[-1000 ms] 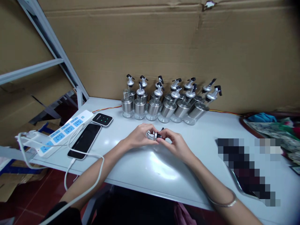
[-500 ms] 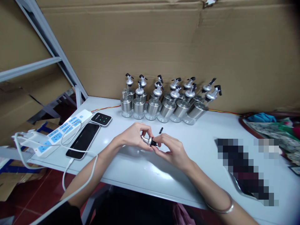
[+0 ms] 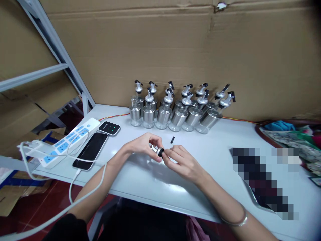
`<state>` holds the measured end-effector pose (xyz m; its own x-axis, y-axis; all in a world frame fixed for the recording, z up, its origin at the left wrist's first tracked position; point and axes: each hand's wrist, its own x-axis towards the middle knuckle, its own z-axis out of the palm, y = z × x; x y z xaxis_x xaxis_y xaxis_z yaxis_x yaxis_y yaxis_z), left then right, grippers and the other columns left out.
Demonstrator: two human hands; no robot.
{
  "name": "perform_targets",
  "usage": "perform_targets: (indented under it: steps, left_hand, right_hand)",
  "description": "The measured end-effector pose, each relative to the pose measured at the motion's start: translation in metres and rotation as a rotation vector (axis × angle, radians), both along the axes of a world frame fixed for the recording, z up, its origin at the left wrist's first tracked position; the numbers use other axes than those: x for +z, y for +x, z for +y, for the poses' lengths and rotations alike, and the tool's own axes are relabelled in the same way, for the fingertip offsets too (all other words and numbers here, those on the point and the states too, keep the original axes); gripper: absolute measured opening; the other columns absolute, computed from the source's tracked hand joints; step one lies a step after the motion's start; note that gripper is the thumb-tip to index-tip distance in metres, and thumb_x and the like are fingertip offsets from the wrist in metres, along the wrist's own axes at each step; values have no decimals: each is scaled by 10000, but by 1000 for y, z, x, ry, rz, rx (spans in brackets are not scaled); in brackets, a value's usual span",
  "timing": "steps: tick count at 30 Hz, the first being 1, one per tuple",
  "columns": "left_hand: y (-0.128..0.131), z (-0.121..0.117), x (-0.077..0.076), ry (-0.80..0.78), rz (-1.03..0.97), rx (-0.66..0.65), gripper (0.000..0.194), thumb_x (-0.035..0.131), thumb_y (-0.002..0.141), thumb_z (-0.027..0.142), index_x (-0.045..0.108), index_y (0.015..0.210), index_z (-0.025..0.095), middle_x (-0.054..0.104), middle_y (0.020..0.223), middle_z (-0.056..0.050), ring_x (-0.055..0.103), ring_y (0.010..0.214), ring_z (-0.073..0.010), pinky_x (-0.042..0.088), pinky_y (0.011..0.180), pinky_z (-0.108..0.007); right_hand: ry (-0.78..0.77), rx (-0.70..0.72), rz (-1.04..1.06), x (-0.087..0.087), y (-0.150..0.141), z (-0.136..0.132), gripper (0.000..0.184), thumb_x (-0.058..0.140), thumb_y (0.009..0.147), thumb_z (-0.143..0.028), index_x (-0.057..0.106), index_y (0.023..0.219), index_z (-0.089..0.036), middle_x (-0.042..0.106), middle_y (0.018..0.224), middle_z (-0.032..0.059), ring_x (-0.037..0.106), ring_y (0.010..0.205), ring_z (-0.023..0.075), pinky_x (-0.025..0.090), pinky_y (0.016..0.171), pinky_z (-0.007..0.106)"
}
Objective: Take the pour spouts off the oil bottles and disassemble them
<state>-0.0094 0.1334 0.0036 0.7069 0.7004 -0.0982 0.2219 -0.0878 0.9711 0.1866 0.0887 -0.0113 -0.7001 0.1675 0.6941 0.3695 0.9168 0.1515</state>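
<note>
My left hand (image 3: pixel 147 145) is closed around a silver bottle pourer (image 3: pixel 156 149) with a black stopper end. The pourer lies tilted, its black end toward my right hand (image 3: pixel 182 162). My right fingers are pinched at that black end, partly hiding it. Just beyond my hands, a small black lever cap (image 3: pixel 172 139) lies on the table. Behind it, several glass bottles with steel sleeves (image 3: pixel 164 114) stand in two rows. Most carry silver pourers with black levers; the front-left bottle (image 3: pixel 135 113) shows a bare glass neck.
A white power strip (image 3: pixel 71 142), a phone (image 3: pixel 90 151) and a small black device (image 3: pixel 109 128) lie at the left. A white cable (image 3: pixel 100 182) crosses over my left forearm. At the right are a blurred-out object (image 3: pixel 262 184) and a tray of cloths (image 3: pixel 259 129). Cardboard (image 3: pixel 155 43) stands behind.
My right fingers have closed in over the pourer's black end, which now shows less. The pourer has shifted slightly left in my left hand. The bottles and the lever cap stay put.
</note>
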Motion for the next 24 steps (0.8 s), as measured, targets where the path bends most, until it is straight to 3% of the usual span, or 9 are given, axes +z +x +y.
perform_targets:
  steps: [2, 5, 9, 12, 17, 24]
  left_hand:
    - [2, 1, -5, 89, -64, 56, 403, 839, 480, 309, 562, 716, 135, 569, 720, 25, 495, 683, -101, 375, 651, -225]
    - [9, 2, -14, 299, -107, 218, 362, 809, 572, 314, 578, 791, 140, 606, 813, -7, 540, 763, -129, 412, 725, -251]
    - [17, 4, -29, 756, -6, 335, 331, 742, 697, 360, 595, 911, 154, 654, 899, -49, 579, 822, -174, 432, 775, -306]
    - [20, 3, -37, 1046, 34, 354, 330, 672, 771, 404, 582, 971, 157, 671, 954, -72, 598, 882, -197, 429, 789, -323]
    - [21, 3, -40, 1294, 51, 388, 345, 579, 833, 459, 561, 950, 135, 675, 875, -74, 597, 792, -180, 429, 699, -295]
    - [23, 0, -31, 1424, 109, 328, 382, 479, 879, 501, 571, 964, 140, 676, 864, -60, 592, 820, -165, 417, 717, -275]
  right_hand:
    - [-114, -25, 96, -4, 3, 4, 193, 529, 833, -59, 505, 995, -162, 630, 874, 90, 525, 733, 150, 437, 653, 300]
    - [-481, -114, 329, -11, 9, 13, 253, 575, 826, -171, 480, 1060, -187, 613, 926, 79, 559, 797, 151, 463, 693, 291]
    - [-1014, -268, 603, -18, 12, 21, 262, 540, 844, -396, 501, 998, -187, 609, 891, 56, 571, 755, 151, 447, 659, 284]
    - [-1274, -272, 611, -21, 8, 24, 324, 538, 810, -484, 547, 891, -170, 602, 816, 42, 554, 721, 152, 419, 649, 282]
    - [-1367, -207, 669, -17, -1, 21, 357, 594, 741, -511, 519, 728, -162, 524, 646, -2, 473, 611, 118, 357, 592, 256]
    - [-1399, -146, 681, -8, -3, 19, 423, 564, 750, -585, 496, 706, -170, 480, 581, -22, 418, 548, 99, 329, 546, 240]
